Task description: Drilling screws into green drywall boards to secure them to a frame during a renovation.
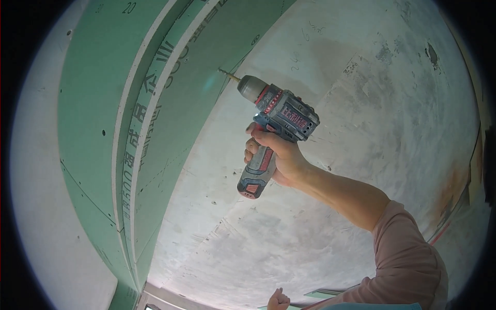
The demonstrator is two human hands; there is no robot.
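Observation:
My right hand (279, 155) is wrapped around the handle of a cordless drill (287, 114), a grey and black tool with red parts. A finger lies by its trigger. The drill tilts up and to the left, and a thin drill bit (229, 75) sticks out of its chuck. In the picture the bit's tip overlaps the edge of a green plasterboard panel (206, 77); I cannot tell whether they touch. A faint bluish glow falls on the board beside the tip. At the lower edge shows my left hand (279, 299), small, its fingers curled; what they hold, if anything, is hidden.
Green boards form a stepped, curved strip with pale cut edges (147, 121) along the left. Screw dots and dark print mark them. A patchy grey plaster surface (372, 113) spreads behind the drill and right arm. A white surface (41, 206) borders the boards at far left.

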